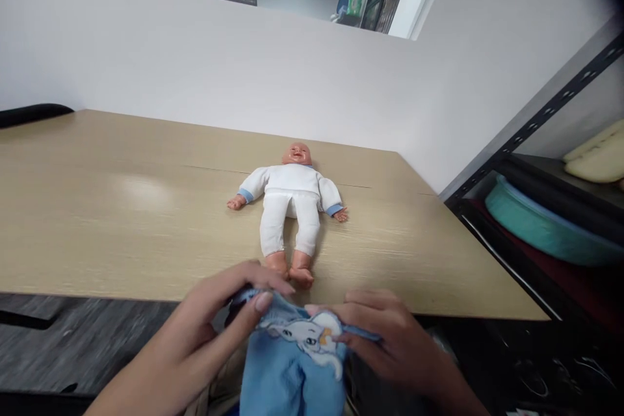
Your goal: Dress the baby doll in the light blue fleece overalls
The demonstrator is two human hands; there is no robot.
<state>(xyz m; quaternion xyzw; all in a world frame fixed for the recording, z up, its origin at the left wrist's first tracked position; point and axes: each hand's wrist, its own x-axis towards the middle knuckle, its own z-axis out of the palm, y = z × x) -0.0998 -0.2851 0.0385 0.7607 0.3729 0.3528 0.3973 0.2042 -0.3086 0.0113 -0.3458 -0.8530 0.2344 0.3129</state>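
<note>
Worktop (121,234): extends broadly either side of doll (294,179); near edge below. Left hand (201,307), right hand (392,325): curled, gripping trousers (268,367).

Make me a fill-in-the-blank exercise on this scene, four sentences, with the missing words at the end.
1. The doll lies on its ____, face up, on the table.
2. Its feet are ____, with no socks or shoes on them.
3. The main colour of the doll's top is ____.
4. The left hand and the right hand hold a garment whose main colour is ____.

Missing words: back; bare; white; blue.
</note>
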